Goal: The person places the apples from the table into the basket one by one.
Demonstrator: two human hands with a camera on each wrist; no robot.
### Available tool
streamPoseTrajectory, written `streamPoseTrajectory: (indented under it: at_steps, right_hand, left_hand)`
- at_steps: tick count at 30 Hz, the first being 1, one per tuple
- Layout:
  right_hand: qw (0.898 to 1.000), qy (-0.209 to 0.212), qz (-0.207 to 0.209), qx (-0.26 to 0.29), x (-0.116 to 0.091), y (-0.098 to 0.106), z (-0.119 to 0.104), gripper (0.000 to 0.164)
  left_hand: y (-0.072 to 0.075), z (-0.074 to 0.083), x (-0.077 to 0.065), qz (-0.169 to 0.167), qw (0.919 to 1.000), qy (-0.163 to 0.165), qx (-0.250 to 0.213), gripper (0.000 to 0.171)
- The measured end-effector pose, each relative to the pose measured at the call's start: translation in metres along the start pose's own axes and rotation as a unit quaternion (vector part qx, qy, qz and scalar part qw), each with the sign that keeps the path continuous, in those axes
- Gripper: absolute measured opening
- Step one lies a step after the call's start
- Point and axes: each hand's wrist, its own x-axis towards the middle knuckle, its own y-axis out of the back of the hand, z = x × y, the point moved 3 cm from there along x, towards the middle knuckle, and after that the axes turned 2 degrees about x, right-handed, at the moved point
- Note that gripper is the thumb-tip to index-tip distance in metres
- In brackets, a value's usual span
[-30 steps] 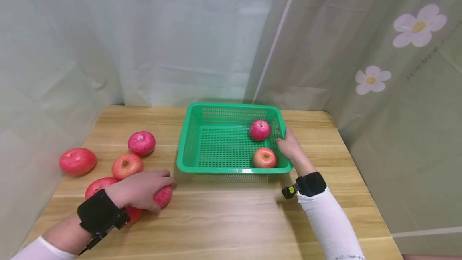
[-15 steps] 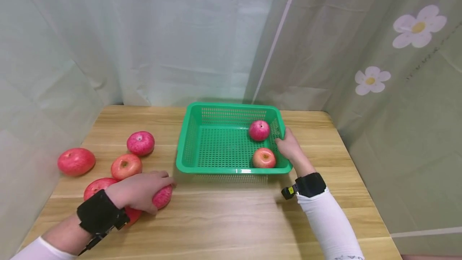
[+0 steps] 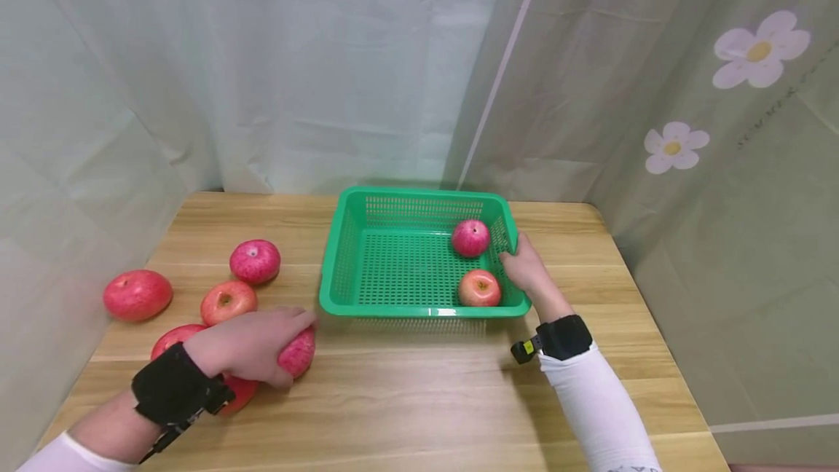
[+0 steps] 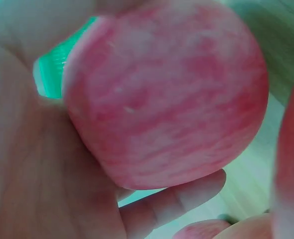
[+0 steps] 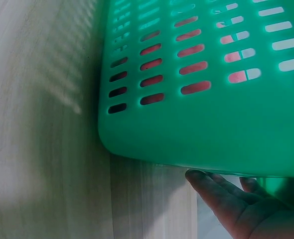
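Observation:
My left hand (image 3: 252,344) grips a streaky pink-red apple (image 3: 298,354) low on the table, left of a green basket (image 3: 387,310). In the left wrist view this apple (image 4: 167,94) fills most of the picture, thumb and fingers curved around its sides. My right hand (image 3: 526,266) holds the basket's right side, the thumb over the rim and the fingers outside. In the right wrist view fingertips (image 5: 199,179) meet the edge of the basket wall (image 5: 187,129). Inside, along the right end, lie a pink apple (image 3: 470,238) and a paler orange-red apple (image 3: 480,288).
Around and behind my left hand lie several more apples: a red one (image 3: 138,295) far left, a pink one (image 3: 255,261) at the back, a yellowish-red one (image 3: 229,301), and two partly hidden by my wrist. A curtain (image 3: 341,79) borders the wooden table (image 3: 406,399).
Almost nothing moves. My left wrist shifts slightly left while the hand stays on the same apple; the right hand and basket keep their place.

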Motion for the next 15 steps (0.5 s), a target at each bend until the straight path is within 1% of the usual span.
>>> streamPoseTrajectory:
  at_steps: [5, 8, 12, 15]
  right_hand:
    - [1.0, 0.001, 0.0, 0.0, -0.001, 0.001, 0.0, 0.058]
    - [1.0, 0.001, 0.0, 0.0, -0.001, 0.001, -0.001, 0.058]
    - [1.0, 0.001, -0.002, 0.002, 0.0, 0.001, -0.001, 0.059]
    - [1.0, 0.001, -0.004, 0.002, -0.001, 0.0, -0.001, 0.06]
  left_hand:
    - [0.003, 0.005, 0.0, 0.001, 0.9997, -0.019, 0.013, 0.073]
    - [0.005, 0.008, -0.001, 0.008, 0.9994, -0.029, 0.018, 0.074]
    - [0.008, 0.013, -0.002, 0.021, 0.9985, -0.047, 0.017, 0.071]
    - [0.011, 0.019, -0.003, 0.026, 0.9976, -0.064, 0.011, 0.066]
